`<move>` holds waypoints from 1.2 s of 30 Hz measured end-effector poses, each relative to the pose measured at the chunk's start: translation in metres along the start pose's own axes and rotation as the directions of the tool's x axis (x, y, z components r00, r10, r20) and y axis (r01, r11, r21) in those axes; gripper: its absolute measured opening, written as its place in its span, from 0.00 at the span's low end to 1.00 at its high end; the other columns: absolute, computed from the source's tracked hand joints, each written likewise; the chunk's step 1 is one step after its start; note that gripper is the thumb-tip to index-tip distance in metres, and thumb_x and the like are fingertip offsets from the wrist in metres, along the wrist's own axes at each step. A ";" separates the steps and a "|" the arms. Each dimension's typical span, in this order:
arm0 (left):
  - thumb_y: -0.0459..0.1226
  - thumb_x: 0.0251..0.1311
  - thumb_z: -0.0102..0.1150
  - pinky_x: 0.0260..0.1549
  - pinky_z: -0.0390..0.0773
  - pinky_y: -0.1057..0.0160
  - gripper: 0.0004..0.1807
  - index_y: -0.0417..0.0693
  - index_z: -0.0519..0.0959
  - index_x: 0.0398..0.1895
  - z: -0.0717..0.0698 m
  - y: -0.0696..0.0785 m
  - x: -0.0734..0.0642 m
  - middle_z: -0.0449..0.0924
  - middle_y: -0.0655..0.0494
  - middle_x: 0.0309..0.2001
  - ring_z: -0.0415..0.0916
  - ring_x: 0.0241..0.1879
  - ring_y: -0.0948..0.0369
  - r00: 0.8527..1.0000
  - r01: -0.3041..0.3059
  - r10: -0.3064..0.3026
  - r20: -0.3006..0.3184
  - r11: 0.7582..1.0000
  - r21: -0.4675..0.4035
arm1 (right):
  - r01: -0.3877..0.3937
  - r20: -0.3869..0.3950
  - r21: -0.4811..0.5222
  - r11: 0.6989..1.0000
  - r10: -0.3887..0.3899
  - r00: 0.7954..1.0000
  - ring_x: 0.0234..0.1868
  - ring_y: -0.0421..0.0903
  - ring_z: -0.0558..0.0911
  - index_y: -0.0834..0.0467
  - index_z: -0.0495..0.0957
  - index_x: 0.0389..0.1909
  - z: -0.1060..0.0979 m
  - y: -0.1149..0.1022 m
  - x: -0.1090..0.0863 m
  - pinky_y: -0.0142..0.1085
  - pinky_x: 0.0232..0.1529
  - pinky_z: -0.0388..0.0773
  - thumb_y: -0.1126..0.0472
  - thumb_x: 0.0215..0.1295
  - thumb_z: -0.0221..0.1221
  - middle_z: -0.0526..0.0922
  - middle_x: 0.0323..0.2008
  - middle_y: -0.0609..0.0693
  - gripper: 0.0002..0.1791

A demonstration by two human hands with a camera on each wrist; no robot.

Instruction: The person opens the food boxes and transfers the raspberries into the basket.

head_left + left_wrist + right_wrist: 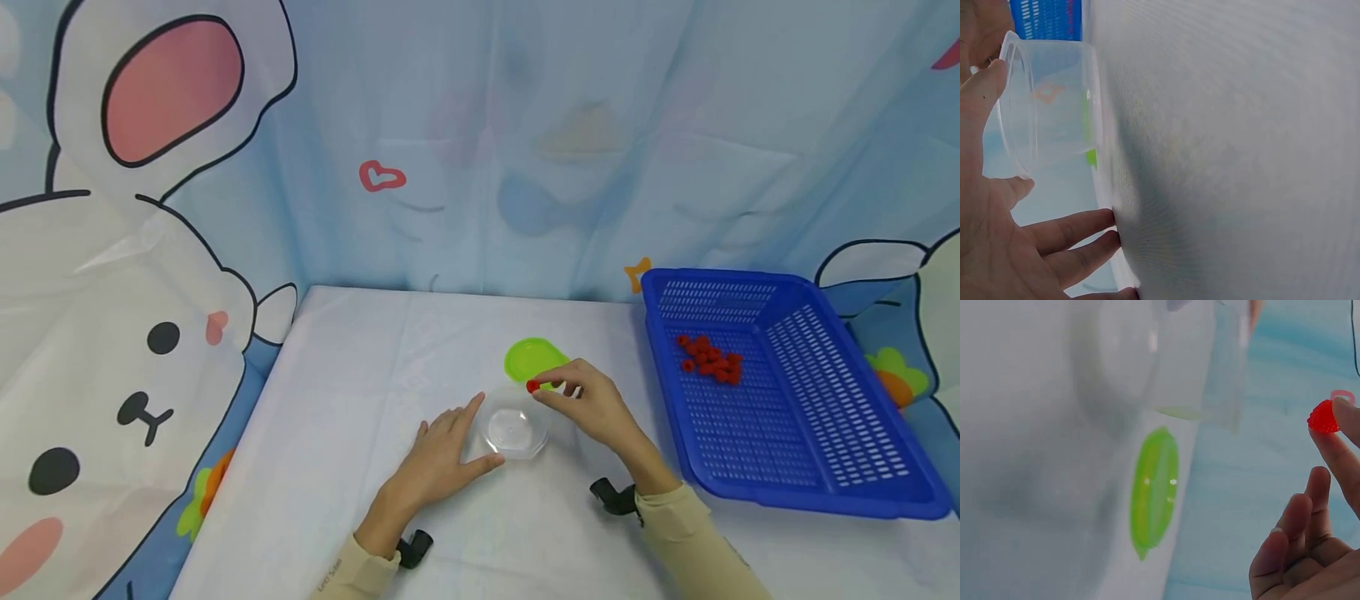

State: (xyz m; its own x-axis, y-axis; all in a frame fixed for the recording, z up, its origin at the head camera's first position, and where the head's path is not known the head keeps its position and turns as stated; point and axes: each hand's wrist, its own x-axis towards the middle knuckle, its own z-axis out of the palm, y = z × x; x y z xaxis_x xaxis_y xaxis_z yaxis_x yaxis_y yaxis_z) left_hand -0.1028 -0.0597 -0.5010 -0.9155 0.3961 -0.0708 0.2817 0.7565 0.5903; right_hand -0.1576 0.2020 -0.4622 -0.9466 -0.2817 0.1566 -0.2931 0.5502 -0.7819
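Note:
A transparent plastic cup (pixel 514 427) stands upright on the white table, its mouth facing up. At its left side is my left hand (pixel 442 457), thumb and index finger spread, the tips right at the rim. The other fingers of that hand reach down to the tabletop in the left wrist view. My right hand (pixel 588 404) pinches a small red raspberry-shaped piece (pixel 1324 417) between thumb and index finger, above the cup's far right rim. Just behind the cup lies a bright green round lid (pixel 531 358) with a tab.
A large blue plastic basket (pixel 787 492) stands on the right of the table, with several more red pieces (pixel 708 360) in a cluster inside. A printed cloth backdrop (pixel 465 100) hangs behind the table.

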 end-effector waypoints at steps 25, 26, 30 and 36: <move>0.69 0.60 0.54 0.65 0.51 0.30 0.52 0.61 0.46 0.82 0.002 -0.001 0.000 0.65 0.46 0.71 0.59 0.71 0.51 1.000 -0.008 0.008 -0.014 1.000 -0.016 | -0.308 -0.260 -0.027 0.951 0.291 0.921 0.38 0.44 0.71 0.54 0.80 0.60 -0.178 0.007 -0.015 0.36 0.30 0.68 0.39 0.65 0.63 0.76 0.44 0.46 0.30; 0.69 0.60 0.53 0.65 0.51 0.30 0.52 0.61 0.46 0.82 0.002 -0.001 0.000 0.65 0.46 0.70 0.59 0.71 0.51 1.000 -0.010 0.010 -0.014 1.000 -0.016 | -0.330 -0.264 -0.036 0.943 0.309 0.914 0.41 0.43 0.70 0.54 0.79 0.61 -0.184 0.015 -0.014 0.36 0.33 0.68 0.38 0.65 0.62 0.75 0.46 0.44 0.31; 0.70 0.60 0.52 0.65 0.51 0.30 0.52 0.63 0.45 0.82 0.002 -0.001 0.000 0.64 0.46 0.71 0.58 0.72 0.51 1.000 -0.009 0.009 -0.013 1.000 -0.014 | -0.411 -0.276 -0.029 0.911 0.388 0.879 0.53 0.49 0.69 0.56 0.76 0.64 -0.202 0.050 -0.012 0.48 0.48 0.69 0.35 0.64 0.60 0.73 0.54 0.46 0.37; 0.70 0.60 0.52 0.65 0.51 0.30 0.52 0.63 0.46 0.82 0.002 -0.002 0.000 0.64 0.46 0.71 0.58 0.72 0.51 1.000 -0.010 0.009 -0.012 1.000 -0.020 | -0.494 -0.260 0.017 0.869 0.481 0.837 0.68 0.69 0.59 0.65 0.70 0.67 -0.215 0.095 -0.017 0.70 0.60 0.58 0.34 0.66 0.58 0.65 0.65 0.64 0.42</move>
State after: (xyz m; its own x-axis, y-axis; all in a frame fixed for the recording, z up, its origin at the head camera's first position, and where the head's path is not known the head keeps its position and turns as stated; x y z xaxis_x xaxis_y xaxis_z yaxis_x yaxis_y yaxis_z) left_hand -0.1031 -0.0599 -0.5034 -0.9161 0.3971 -0.0557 0.2849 0.7423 0.6065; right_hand -0.1978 0.4280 -0.4092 -0.9684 0.2333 -0.0885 0.2156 0.6039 -0.7673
